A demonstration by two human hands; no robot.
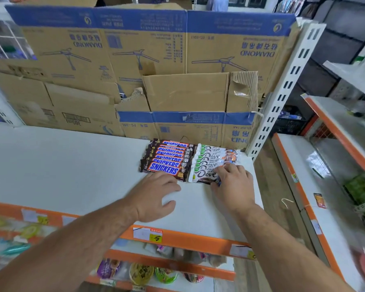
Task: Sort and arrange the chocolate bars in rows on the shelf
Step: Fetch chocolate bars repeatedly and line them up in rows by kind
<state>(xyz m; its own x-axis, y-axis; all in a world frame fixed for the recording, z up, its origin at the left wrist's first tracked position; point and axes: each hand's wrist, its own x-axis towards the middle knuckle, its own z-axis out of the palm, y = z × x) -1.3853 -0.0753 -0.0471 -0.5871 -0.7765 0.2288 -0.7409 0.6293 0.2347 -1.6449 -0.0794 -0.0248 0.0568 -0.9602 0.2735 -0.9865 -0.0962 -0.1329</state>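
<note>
**Head view**

I read two rows of bars on the white shelf [61, 165]. They sit at its back right, just in front of the cardboard boxes [135, 60] and just left of the slotted upright [287, 87].

Row 1, Snickers bars [167, 153]: brown wrappers, laid one behind the other and overlapping like shingles. Each long axis runs left to right, tilted slightly so that the right end sits nearer to me. The labels face up, and the lettering reads left to right from my side.

Row 2, Dove bars [214, 159]: white wrappers, just right of the Snickers row. I cannot tell whether the two rows touch end to end. The overlap is the same and the long axes run left to right. The logo end points left and the brown-orange end points right.

Left hand [156, 194]: palm down on the shelf, fingers spread and relaxed, holding nothing. The fingertips reach the near edge of the front Snickers [163, 170]; I cannot tell whether they touch it. The thumb lies flat on the shelf.

Right hand [234, 184]: over the right end of the front Dove [203, 175]. The fingers curve across the top of the wrapper end and the thumb sits against its near edge, so that end is pinched between them.

Shelf front: an orange strip [188, 239] carries a price tag [148, 233]. The goods on the shelves below are blurred.
</note>
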